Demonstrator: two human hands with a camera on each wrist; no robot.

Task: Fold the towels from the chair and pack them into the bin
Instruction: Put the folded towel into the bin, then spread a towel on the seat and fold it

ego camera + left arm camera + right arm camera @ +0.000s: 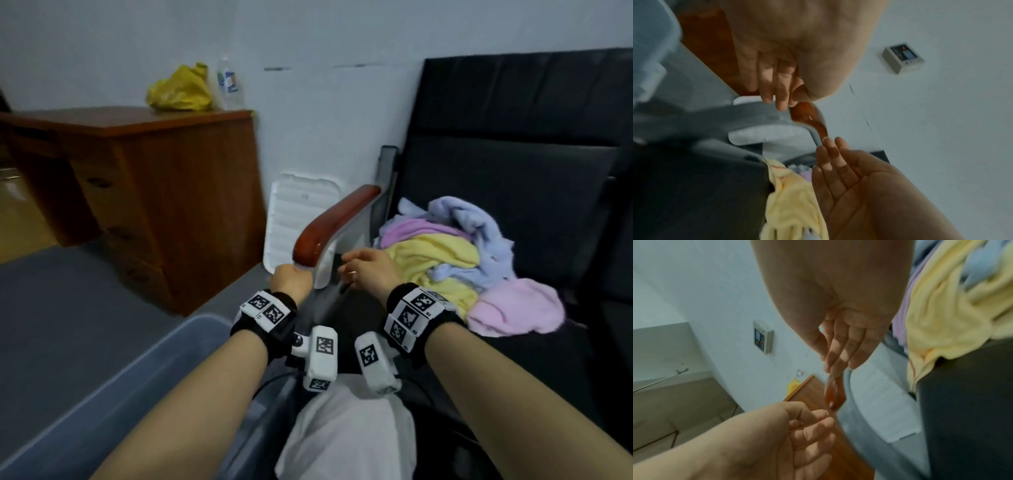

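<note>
- Your forearms reach forward over your lap; each wrist carries a black band with square black-and-white coded markers, no readable text.
- Bin (pixel 113 383): translucent blue-grey, at your lower left on the grey floor, only a rim and wall in the head view.
- Left hand (pixel 291 282): fingers loosely curled near the front end of the armrest (pixel 332 226). The left wrist view shows the fingertips (pixel 781 104) at the grey underside of the armrest; whether they grip it, I cannot tell.
- Right hand (pixel 371 270): just beside the armrest, at the near edge of the towels (pixel 459 260). The left wrist view shows its palm (pixel 855 186) open, fingers straight, holding nothing.
- Towels: loose heap on the black chair (pixel 513 154) seat, unfolded. Yellow lies nearest you, pink to the right, lilac and pale blue behind. The heap's long axis runs from the near right towards the far left.
- The wrist views alone show a wall panel (pixel 763 337) with a small screen; its writing is too blurred to read.
- Beyond the armrest a white ribbed lid (pixel 294 219) leans on the wall.
- Farthest: a wooden desk (pixel 154 192) carrying a yellow bag (pixel 180 89) and a bottle (pixel 228 84); label unreadable.
</note>
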